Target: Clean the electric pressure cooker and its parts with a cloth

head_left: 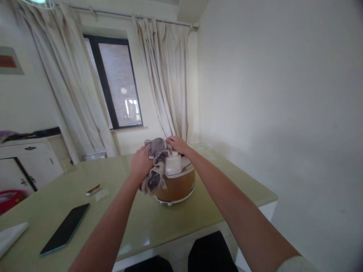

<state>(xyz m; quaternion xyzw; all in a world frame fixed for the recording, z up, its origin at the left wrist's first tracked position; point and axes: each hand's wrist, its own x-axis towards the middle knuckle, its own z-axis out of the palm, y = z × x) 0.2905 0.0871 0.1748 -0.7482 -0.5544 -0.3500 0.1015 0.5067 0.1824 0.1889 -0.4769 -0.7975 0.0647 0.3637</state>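
A round appliance with an amber-brown side, a white lower rim and a white raised housing on top stands on the green table. My left hand is closed around a crumpled grey and cream cloth, which hangs down over the appliance's left side. Over the top of the white housing reaches my right hand, its fingertips at the cloth's upper right edge. Whether those fingertips pinch the cloth or only rest against it is hidden.
On the left of the table lie a dark tablet, a small brown-and-white item and a folded white sheet. A white cabinet stands behind, left. The wall rises along the right side.
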